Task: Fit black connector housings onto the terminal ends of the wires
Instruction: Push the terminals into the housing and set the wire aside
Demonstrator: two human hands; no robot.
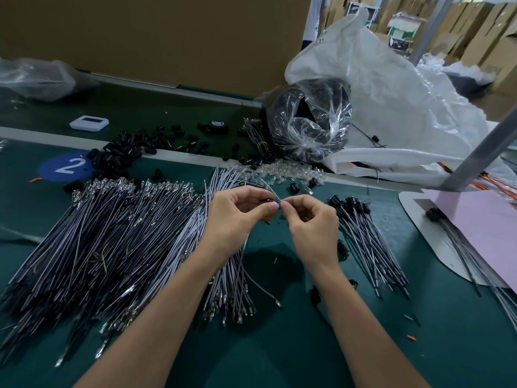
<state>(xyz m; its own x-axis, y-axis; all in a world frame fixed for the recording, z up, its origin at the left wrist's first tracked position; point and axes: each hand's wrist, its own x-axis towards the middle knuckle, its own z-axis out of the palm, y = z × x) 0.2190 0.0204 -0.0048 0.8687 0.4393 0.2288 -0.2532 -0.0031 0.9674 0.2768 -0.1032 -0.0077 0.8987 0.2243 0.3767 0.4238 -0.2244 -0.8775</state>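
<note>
My left hand (237, 214) pinches a small black connector housing (265, 201) between thumb and fingers. My right hand (310, 222) pinches the terminal end of a grey wire (272, 191) right beside it, fingertips of both hands almost touching. A big heap of grey wires with metal terminals (112, 239) lies to the left. A smaller bundle of grey wires (226, 275) runs under my left wrist. Wires fitted with black housings (361, 231) lie in a pile to the right. Loose black housings (126, 152) are scattered at the back left.
A clear bag of black parts (307, 121) and a large white sack (405, 107) stand at the back right. Clear plastic pieces (285, 172) lie behind my hands. A pink sheet (481, 225) and a grey post (481, 152) are on the right. A white device (89, 123) sits far left.
</note>
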